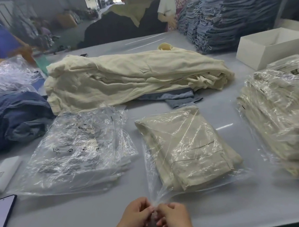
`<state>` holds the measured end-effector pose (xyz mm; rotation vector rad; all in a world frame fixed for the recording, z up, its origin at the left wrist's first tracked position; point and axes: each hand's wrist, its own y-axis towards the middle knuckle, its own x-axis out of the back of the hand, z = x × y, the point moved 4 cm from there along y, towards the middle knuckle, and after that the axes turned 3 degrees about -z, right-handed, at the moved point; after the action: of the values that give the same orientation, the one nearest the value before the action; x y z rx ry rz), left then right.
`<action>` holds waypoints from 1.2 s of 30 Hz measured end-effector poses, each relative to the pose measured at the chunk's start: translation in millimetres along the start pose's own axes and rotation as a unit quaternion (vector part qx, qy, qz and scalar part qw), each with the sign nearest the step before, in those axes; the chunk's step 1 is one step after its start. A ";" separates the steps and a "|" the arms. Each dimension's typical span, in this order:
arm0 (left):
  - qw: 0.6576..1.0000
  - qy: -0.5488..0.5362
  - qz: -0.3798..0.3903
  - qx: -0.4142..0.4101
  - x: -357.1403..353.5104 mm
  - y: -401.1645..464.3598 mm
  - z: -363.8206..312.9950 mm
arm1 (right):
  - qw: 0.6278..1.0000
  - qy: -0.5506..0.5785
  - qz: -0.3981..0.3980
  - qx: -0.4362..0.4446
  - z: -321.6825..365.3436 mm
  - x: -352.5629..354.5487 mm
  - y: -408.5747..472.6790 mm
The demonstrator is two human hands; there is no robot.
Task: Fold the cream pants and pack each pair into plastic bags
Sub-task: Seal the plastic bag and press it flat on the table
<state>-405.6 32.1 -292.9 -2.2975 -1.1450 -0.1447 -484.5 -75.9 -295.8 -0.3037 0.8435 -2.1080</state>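
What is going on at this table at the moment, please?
A person is bagging cream trousers. Both hands, left hand and right hand, pinch the near edge of a clear plastic bag already holding a folded cream pair. Unfolded cream trousers lie heaped behind, empty bags to the left, finished packs stacked right.

Glossy crinkled plastic bag (pixel 186 146), matt cloth.
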 end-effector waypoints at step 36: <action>0.986 -0.163 0.035 0.016 -66.2 88.5 -217.8 | 0.864 -0.392 -0.168 0.268 252.6 214.7 28.6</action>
<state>-347.6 -171.7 -171.6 -2.3866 -1.2091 0.2868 -481.3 -371.1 -142.4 -0.9662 -0.2977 -2.1352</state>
